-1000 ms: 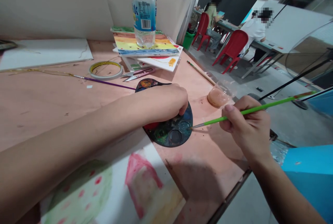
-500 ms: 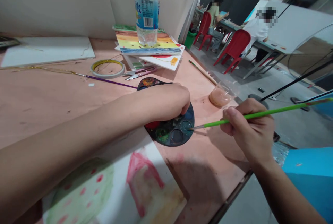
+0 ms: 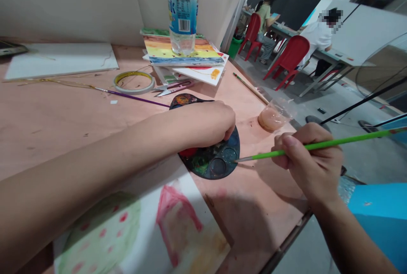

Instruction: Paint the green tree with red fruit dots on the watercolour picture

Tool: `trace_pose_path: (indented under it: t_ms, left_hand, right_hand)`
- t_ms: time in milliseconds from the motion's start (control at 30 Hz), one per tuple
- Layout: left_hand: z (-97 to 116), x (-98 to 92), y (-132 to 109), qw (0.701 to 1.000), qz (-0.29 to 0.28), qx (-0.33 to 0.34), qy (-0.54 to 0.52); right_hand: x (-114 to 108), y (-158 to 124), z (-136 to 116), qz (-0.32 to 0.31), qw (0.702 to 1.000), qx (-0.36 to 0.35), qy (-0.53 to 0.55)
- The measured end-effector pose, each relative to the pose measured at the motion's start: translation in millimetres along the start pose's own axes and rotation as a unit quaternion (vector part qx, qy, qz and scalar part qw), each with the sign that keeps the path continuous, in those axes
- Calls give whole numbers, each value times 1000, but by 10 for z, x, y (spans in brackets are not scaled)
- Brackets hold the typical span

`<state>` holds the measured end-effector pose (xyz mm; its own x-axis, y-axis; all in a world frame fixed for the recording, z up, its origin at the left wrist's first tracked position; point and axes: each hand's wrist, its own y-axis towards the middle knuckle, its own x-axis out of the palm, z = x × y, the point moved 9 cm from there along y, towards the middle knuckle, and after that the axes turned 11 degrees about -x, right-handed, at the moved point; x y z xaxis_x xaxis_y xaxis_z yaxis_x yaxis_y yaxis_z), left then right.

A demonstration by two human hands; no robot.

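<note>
My left hand [image 3: 221, 121] reaches across from the left and is closed at the far right part of a dark paint palette [image 3: 229, 170]; its fingertips are mostly hidden. Between the thumb and fingers of my right hand [image 3: 307, 157] is a green-handled paintbrush [image 3: 330, 143]. The brush tip meets the palette's right rim, beside a round well of dark, wet paint. Below the palette lies a painting [image 3: 149, 240] on white board, with a green rounded shape dotted red and a pink outline like a house. My left forearm covers part of it.
A plastic cup of cloudy liquid [image 3: 270, 119] stands near the right edge, by another brush [image 3: 251, 88]. Behind are tape [image 3: 149, 87], thread snips [image 3: 173, 88], a purple brush [image 3: 140, 97], and a bottle [image 3: 182, 23] on stacked paintings [image 3: 187, 61]. Two people sit farther off.
The brush tip has shifted from the wet well out to the palette's rim, and my right hand sits slightly farther right. My left hand keeps its place on the palette.
</note>
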<state>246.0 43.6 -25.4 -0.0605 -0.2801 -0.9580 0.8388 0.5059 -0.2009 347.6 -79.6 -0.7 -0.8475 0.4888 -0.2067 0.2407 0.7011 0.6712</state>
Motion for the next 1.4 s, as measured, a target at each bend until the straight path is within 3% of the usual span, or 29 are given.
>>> trace_pose_path:
  t_ms: [167,367,467,600,767,1000,1167,1300,1400]
  left_hand:
    - [34,24,-17,998,-38,-30,36]
    - [74,-18,-16,996,-57,-53,45]
    - [65,7,0,997,-57,-35,48]
    - [53,12,3,998,-42,-19,40]
    - [68,-9,-26,997,-42,-36,44]
    - [92,-46,-39,997,-55,-54,26]
    - [80,-23,-35,995,-67,-49,46]
    - [54,10,-12,997,-56,-31,46]
    - [42,29,-2,998,-45,-19,36]
  right_hand:
    - [-93,-1,-11,44,997,-13,-60]
    - [140,24,-119,-55,997,-48,-23]
    - [167,20,-109,-73,996,-42,3]
    - [95,20,-48,-47,999,-18,4]
    - [-38,9,-65,17,996,-32,-79]
    - [123,21,-152,-51,994,-70,-66]
    - [177,18,-116,-84,995,-49,-24]
    - [125,37,-64,-64,998,-23,-12]
    - [7,50,-41,-14,999,-26,-22]
